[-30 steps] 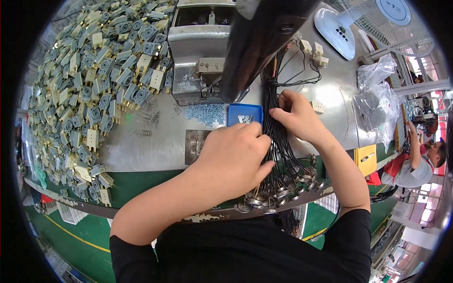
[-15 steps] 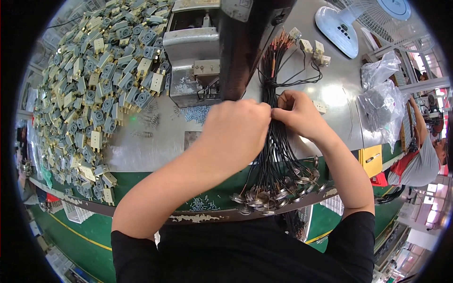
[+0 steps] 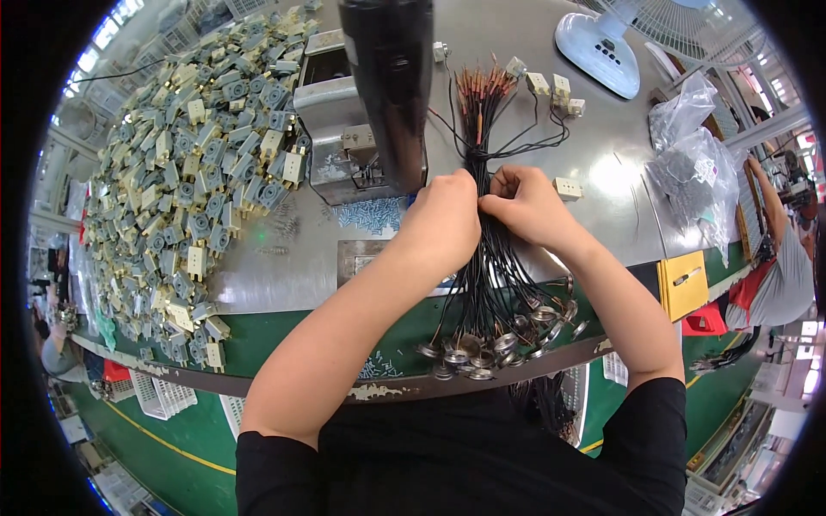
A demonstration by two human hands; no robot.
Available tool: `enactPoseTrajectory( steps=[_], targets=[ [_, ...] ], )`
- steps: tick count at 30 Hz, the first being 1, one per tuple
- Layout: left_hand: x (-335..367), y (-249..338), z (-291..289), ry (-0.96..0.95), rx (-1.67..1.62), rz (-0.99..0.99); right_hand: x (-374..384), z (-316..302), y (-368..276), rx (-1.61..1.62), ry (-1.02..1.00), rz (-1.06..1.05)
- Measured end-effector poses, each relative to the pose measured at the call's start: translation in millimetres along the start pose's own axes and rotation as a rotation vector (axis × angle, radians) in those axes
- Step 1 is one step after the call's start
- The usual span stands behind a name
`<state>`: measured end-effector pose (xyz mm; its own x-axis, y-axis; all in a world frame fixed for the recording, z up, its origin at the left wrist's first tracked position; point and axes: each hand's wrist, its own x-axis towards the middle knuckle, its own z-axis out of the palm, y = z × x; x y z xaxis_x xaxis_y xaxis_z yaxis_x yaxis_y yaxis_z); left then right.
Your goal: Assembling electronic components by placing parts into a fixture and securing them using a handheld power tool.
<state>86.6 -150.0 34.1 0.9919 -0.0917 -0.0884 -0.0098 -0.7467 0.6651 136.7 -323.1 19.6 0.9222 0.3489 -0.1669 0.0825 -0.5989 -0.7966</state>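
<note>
A thick bundle of black wires (image 3: 494, 271) lies across the worktable, gathered at a tied band, with bare coppery tips (image 3: 482, 93) fanned at its far end. Round metal caps (image 3: 482, 351) hang in a cluster from the near end. My left hand (image 3: 443, 215) is closed against the bundle's left side just below the band; its fingertips are hidden. On the other side, my right hand (image 3: 527, 205) pinches thumb against fingers, touching the bundle. What either hand holds is too small or hidden to make out. Several cream plug blocks (image 3: 539, 83) sit on wires beyond the bundle.
A large heap of grey and cream plug parts (image 3: 206, 155) covers the left side. A metal machine (image 3: 331, 112) with a dark column (image 3: 391, 86) stands beside my left hand, near blue screws (image 3: 370, 213). A fan (image 3: 598, 52), plastic bags (image 3: 693, 172) and a yellow pad (image 3: 682, 284) are right.
The view has shifted a little. My hands, which met at the front of the bundle, now sit slightly apart on either side of it. More of the coppery tips shows.
</note>
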Motion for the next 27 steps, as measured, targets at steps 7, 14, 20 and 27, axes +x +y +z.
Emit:
enactPoseTrajectory(
  steps=[7,14,20,27],
  targets=[
    [15.1,-0.3,-5.9,-0.018,0.055,0.013,1.3,5.3,15.0,0.038,0.044,-0.097],
    [17.0,20.5,-11.8,-0.117,0.332,-0.004,1.9,0.0,19.8,0.066,0.030,-0.109],
    [16.2,7.2,-12.5,-0.017,0.173,0.132,2.3,-3.0,26.0,0.149,-0.002,-0.074],
    [2.4,-9.8,-3.7,-0.036,-0.221,-0.108,-14.3,-8.6,11.5,0.238,-0.026,-0.209]
  ],
)
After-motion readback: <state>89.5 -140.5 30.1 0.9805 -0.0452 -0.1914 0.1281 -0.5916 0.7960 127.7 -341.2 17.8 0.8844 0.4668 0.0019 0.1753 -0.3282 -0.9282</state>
